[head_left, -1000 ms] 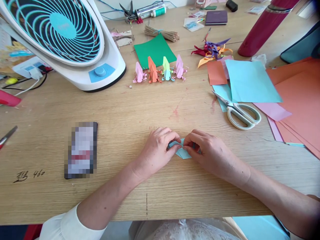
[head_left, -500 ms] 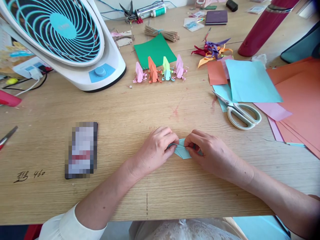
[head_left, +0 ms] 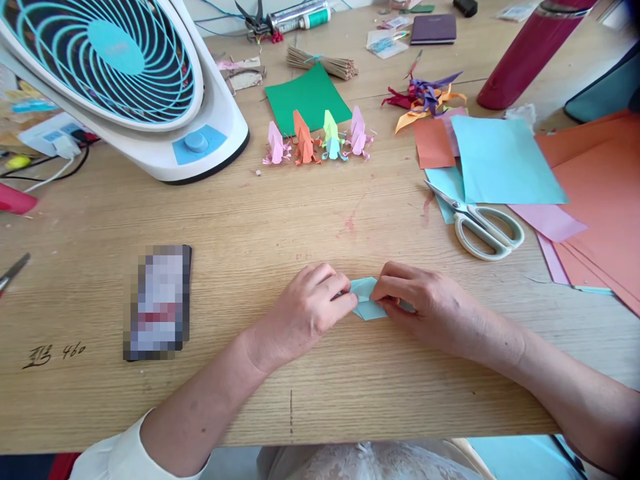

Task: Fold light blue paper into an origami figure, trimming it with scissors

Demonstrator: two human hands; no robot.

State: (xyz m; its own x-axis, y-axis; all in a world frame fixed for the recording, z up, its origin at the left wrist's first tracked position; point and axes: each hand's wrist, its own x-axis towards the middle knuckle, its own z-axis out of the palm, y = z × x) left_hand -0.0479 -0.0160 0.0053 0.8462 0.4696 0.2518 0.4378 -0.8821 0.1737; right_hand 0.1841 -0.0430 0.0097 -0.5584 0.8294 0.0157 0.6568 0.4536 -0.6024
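A small folded piece of light blue paper (head_left: 366,308) lies low over the table between my two hands, creases showing on its face. My left hand (head_left: 317,300) pinches its left end between thumb and fingers. At the other end, my right hand (head_left: 425,300) has thumb and fingertips closed on the paper, with the fingers hiding part of it. Beyond the hands, several folded paper figures (head_left: 332,137) in pink, orange and green stand in a row. Scissors (head_left: 475,223) with pale handles rest to the right, partly on blue paper.
A white and blue fan (head_left: 210,150) stands at the back left. A blurred phone (head_left: 157,303) lies left of my hands. Sheets of blue paper (head_left: 510,160) and orange paper (head_left: 600,180) are stacked at right, near a dark red flask (head_left: 520,60). Green paper (head_left: 307,100) lies behind the figures.
My left fingers have shifted slightly left along the folded paper, and my right fingers are straighter. More of the paper's face shows between the hands.
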